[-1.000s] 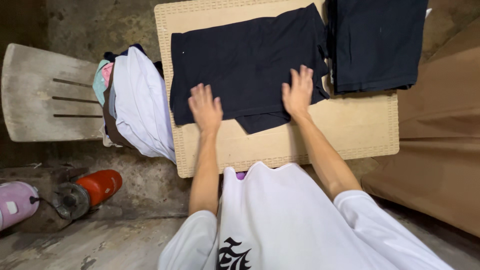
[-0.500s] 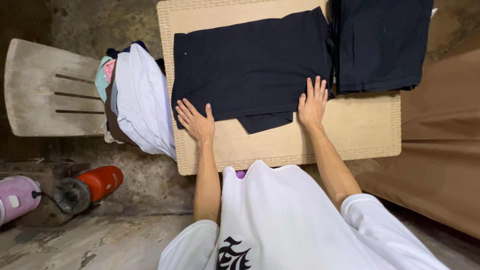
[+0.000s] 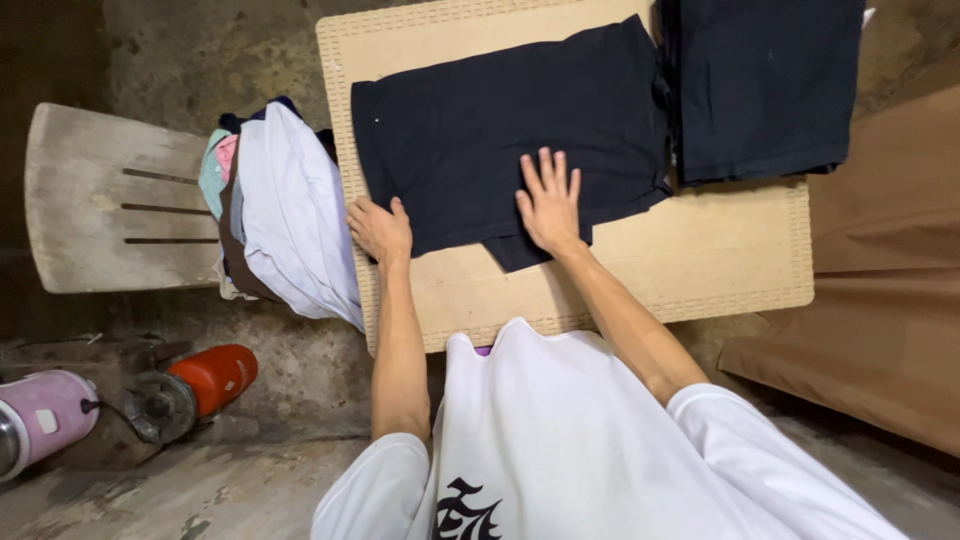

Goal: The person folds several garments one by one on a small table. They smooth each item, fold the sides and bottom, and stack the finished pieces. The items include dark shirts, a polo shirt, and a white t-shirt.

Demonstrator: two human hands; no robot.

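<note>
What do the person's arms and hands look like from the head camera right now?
Both hands, the left hand and right hand, are bare: no gloves, rings or watch visible. The forearms are bare too. Short white sleeves of a white T-shirt with a black graphic cover the upper arms.

The second dark garment (image 3: pixel 765 85) runs off the top edge.
</note>
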